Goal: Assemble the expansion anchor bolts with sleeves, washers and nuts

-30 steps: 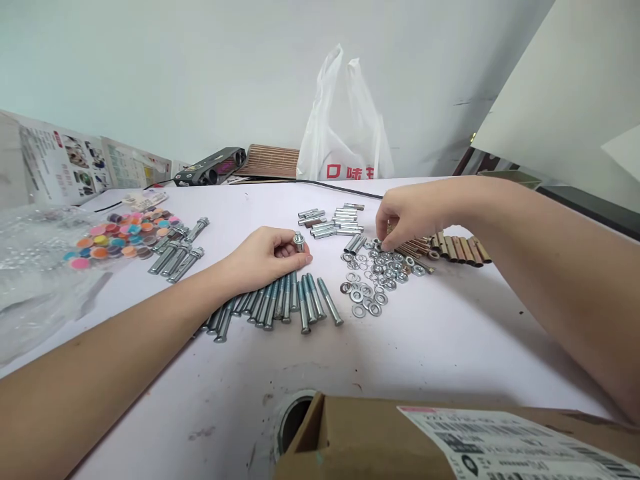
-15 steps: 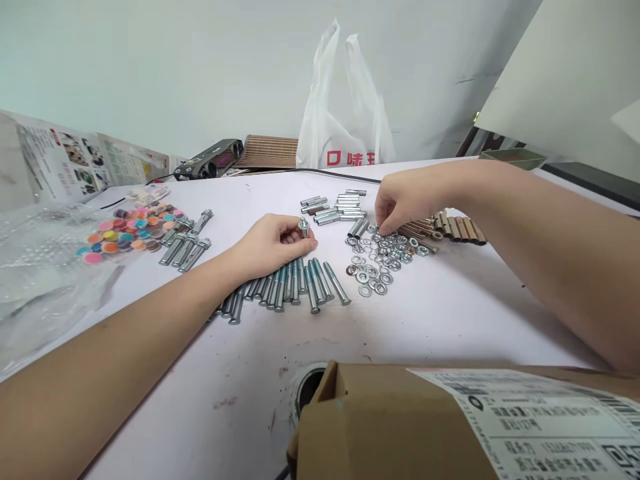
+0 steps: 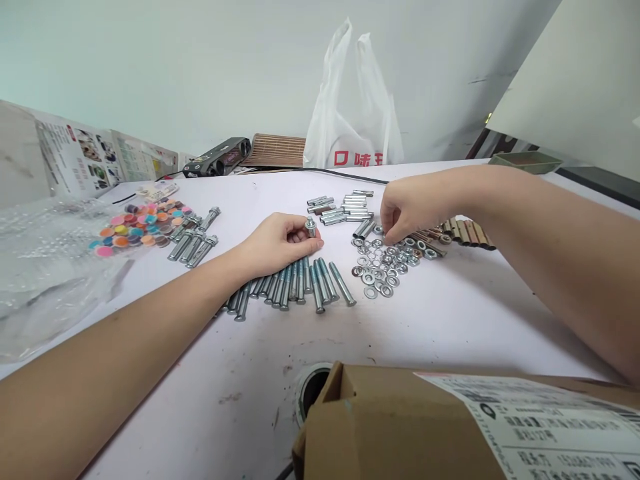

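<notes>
Bolt (image 3: 311, 231) is in your left hand (image 3: 283, 245), clamped between thumb and fingers, roughly upright, end poking up past the fingers with a ring or nut seated around it. Held that way, presumably, so the top end stays exposed and reachable; the lower part is hidden in your grip. Hand sits low over the table (image 3: 450, 327), probably for steadiness.

Right hand (image 3: 397, 217) is bent down at the far side of the washers and nuts (image 3: 383, 270), thumb and fingertips close together. Can't tell if a piece is pinched there; the tips hide it.

Loose bolts (image 3: 300, 283) fan out just below your left hand, most with heads toward you, some partly covered by your wrist. Placement looks like it's for easy reach from that side. Washers and nuts lie spread in a loose heap, mostly flat, likely so single ones can be picked out. Silver sleeves (image 3: 345, 212) sit beyond, between your two hands, grouped by kind it seems. Copper-coloured rods (image 3: 424, 236) and brass-coloured tubes (image 3: 469, 233) lie beside the heap, partly behind your right hand.

Over left, fitted bolts (image 3: 193, 241) with collars on lie together, apart from the loose ones, probably to keep the two sorts separate. Coloured discs (image 3: 135, 227) are just beside them, near clear plastic (image 3: 45, 247). Cardboard box (image 3: 400, 420) stands nearest you.
</notes>
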Tool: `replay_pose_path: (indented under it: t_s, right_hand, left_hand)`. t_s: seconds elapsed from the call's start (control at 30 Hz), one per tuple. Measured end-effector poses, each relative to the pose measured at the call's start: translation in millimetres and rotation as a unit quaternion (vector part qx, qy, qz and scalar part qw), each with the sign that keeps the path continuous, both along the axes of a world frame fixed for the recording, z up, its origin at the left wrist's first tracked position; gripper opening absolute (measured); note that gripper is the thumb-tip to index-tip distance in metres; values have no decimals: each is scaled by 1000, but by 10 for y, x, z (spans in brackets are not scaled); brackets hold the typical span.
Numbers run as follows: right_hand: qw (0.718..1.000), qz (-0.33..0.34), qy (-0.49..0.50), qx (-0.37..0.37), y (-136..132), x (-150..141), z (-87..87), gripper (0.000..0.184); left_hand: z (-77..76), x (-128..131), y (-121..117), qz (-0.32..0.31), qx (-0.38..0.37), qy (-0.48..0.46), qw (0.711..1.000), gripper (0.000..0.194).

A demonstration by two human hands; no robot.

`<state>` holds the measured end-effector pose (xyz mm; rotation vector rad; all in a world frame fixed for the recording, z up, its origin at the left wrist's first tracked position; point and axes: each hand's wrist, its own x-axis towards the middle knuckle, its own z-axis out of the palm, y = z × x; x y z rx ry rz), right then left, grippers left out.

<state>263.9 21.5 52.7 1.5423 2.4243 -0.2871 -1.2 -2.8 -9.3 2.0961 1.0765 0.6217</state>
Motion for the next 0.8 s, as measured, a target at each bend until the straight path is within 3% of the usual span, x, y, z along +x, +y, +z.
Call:
replay_pose_path:
  t_s: [0.17, 0.27, 0.37, 0.47, 0.57, 0.67, 0.8]
  right_hand:
    - [990, 21, 131, 46, -82, -60, 128, 11]
    - [964, 64, 254, 52, -197, -221, 159, 12]
    - [936, 88, 330, 82, -287, -419, 86, 18]
    - [917, 114, 366, 111, -326, -567, -41, 18]
    - [915, 123, 373, 92, -346, -632, -132, 21]
    - [913, 121, 382, 76, -356, -646, -166, 21]
    - [892, 108, 424, 115, -355, -666, -187, 19]
  left_hand:
    - [-3, -2, 2, -1, 1, 2, 1000, 23]
    - [-5, -7, 9, -9, 10, 0, 1000, 24]
    - [-5, -11, 7, -19, 26, 2, 999, 24]
    - [-10, -14, -1, -28, 48, 10, 998, 24]
    - [-21, -13, -8, -40, 74, 25, 996, 23]
    - [-26, -11, -7, -37, 85, 38, 995, 24]
    - [-17, -9, -1, -23, 72, 54, 996, 25]
